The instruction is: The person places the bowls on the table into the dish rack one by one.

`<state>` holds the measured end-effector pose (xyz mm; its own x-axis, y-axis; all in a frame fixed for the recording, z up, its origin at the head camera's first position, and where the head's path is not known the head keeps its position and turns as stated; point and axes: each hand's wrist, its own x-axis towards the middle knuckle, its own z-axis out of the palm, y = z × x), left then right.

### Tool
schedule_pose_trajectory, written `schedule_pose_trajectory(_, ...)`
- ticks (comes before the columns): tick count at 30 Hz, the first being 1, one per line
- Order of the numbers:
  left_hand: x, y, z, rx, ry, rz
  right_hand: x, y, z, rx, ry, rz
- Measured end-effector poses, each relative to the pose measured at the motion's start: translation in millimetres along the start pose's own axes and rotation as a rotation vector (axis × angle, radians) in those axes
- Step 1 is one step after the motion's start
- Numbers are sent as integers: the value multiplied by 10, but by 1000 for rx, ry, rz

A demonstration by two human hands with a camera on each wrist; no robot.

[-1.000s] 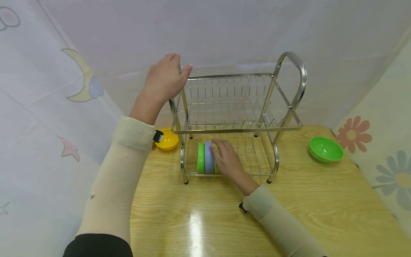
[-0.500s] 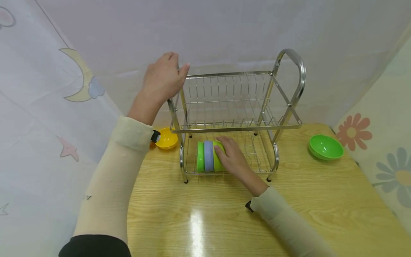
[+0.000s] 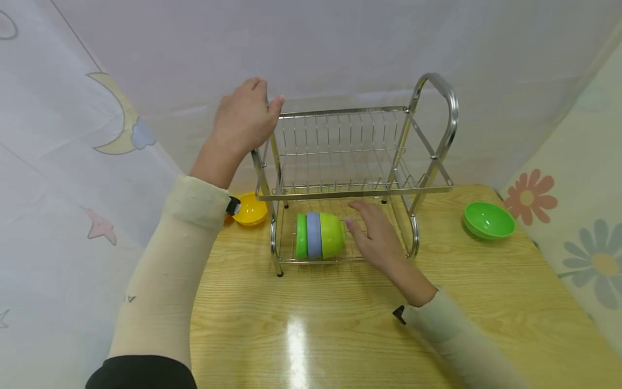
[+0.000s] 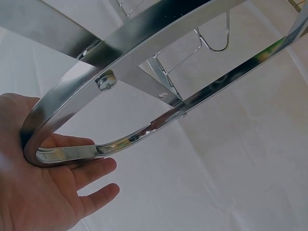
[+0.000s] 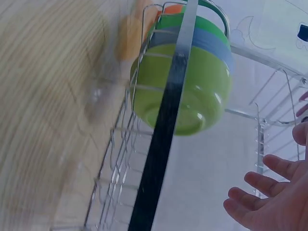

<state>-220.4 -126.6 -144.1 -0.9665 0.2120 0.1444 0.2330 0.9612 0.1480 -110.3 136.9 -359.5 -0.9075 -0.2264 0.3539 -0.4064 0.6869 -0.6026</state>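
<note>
A two-tier metal dish rack (image 3: pixel 355 193) stands on the table. On its lower tier, a green bowl (image 3: pixel 302 237), a blue bowl (image 3: pixel 313 235) and a yellow-green bowl (image 3: pixel 332 236) stand on edge, nested together at the left. My right hand (image 3: pixel 381 240) is just right of the yellow-green bowl, apart from it, with spread fingers and nothing held. In the right wrist view, the rack's dark-looking bar (image 5: pixel 168 106) crosses in front of the bowls. My left hand (image 4: pixel 48 192) rests its palm against the rack's curved left handle (image 4: pixel 57 101), fingers mostly extended beyond it.
A yellow bowl (image 3: pixel 251 209) sits left of the rack, with a bit of something orange (image 3: pixel 228 219) beside it, mostly hidden by my left wrist. A green bowl (image 3: pixel 488 220) stands to the right on the wooden table (image 3: pixel 350 324). A printed curtain hangs behind.
My right hand has let go of the yellow-green bowl and drawn back to the right, uncovering it. The left hand stays at the handle. The view has shifted slightly.
</note>
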Motion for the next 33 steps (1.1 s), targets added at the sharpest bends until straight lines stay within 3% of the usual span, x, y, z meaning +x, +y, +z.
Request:
schedule_pose_trajectory(10, 11, -8, 8, 1, -8, -5, -218, 124, -404, -64, 224, -86)
schedule_pose_trajectory(16, 15, -3, 27, -10, -14, -6, -372, 306, -692, -90, 369, -117)
schedule_pose_trajectory(25, 0, 14, 31, -16, -15, -9, -554, 561, -1138, -108, 465, 70)
schedule_pose_trajectory(33, 8, 31, 41, -16, -10, -6, -605, 952, -1415, -199, 400, 271)
